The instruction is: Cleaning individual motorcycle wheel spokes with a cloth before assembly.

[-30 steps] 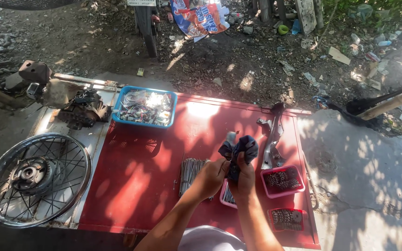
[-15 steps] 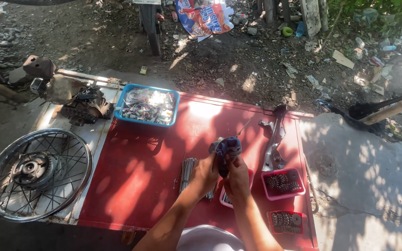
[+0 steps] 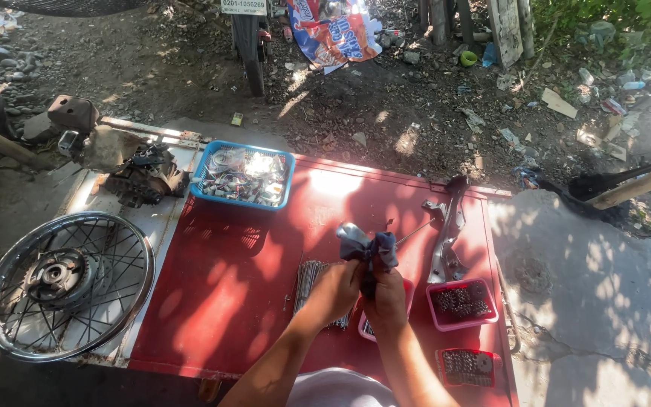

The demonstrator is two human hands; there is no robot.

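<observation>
Above the red panel, both hands meet around a crumpled blue-grey rag. It is bunched into soft folds, dull and faded, with its loose ends sticking up past the knuckles. The left hand and right hand are each closed on its lower part, pressed side by side. A thin metal spoke pokes out of the rag toward the right. Just below the hands lies a bundle of spokes; a blue basket sits well apart, and a spoked wheel lies at the left.

A crumpled blue-grey rag bunched upright in both hands above a red sheet, a thin metal spoke protruding rightward.
</observation>
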